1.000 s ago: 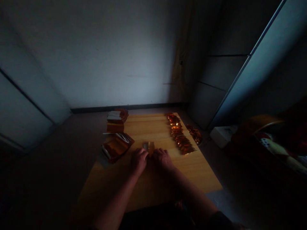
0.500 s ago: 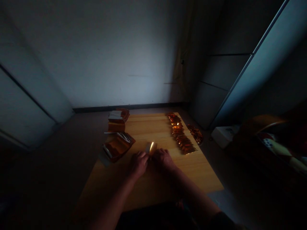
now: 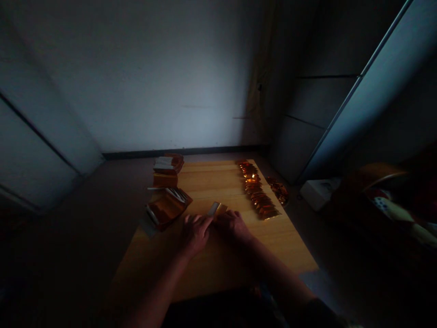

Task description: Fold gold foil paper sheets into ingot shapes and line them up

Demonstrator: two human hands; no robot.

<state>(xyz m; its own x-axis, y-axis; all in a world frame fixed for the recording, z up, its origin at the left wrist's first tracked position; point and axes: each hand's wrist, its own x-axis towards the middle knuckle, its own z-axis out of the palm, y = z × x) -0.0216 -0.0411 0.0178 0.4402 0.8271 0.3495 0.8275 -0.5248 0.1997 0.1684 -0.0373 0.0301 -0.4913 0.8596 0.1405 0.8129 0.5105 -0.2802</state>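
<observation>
The left hand and right hand work close together, fingertips pinching a foil packet mid-worktop! A long row of packets is done along the right edge, with stacks left at the left edge.

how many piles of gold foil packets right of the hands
2: a long overlapping row of packets on the wooden table, and a loose heap just past the table's right edge.

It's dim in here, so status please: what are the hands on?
Left hand, right hand: on small gold foil packet. Row of foil packets beyond right hand.
</observation>
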